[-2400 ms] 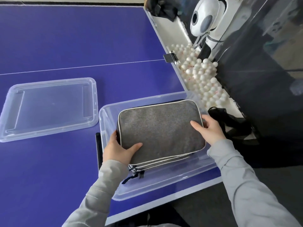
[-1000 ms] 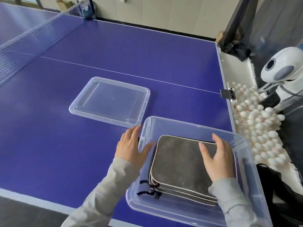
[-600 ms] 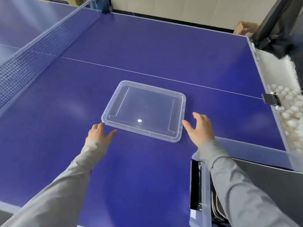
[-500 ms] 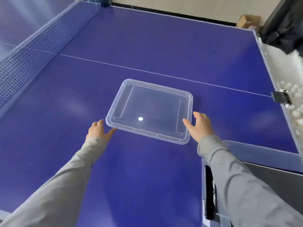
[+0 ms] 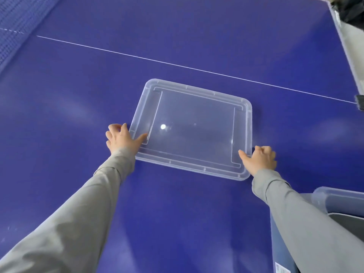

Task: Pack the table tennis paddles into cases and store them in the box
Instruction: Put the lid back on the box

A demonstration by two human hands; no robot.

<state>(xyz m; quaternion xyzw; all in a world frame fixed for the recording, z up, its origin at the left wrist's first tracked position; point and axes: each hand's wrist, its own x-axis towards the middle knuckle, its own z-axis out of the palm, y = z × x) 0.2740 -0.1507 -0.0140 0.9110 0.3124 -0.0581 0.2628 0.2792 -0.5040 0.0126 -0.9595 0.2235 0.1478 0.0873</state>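
Observation:
A clear plastic lid (image 5: 194,127) lies flat on the blue table tennis table (image 5: 78,95). My left hand (image 5: 123,137) grips the lid's left edge, thumb on top and fingers curled at the rim. My right hand (image 5: 260,158) grips the lid's near right corner, thumb on top and fingers curled beside the rim. The clear storage box (image 5: 334,196) shows only its corner at the lower right, with a sliver of a grey paddle case (image 5: 350,220) inside; my right sleeve hides the rest.
The net (image 5: 17,26) runs along the far left. A white centre line (image 5: 177,65) crosses the table beyond the lid. The table's right edge and a net clamp (image 5: 360,102) are at the far right.
My hands left the grey case in the box and reached to the lid. Half a second ago they were just beside it; now both take hold of its edges.

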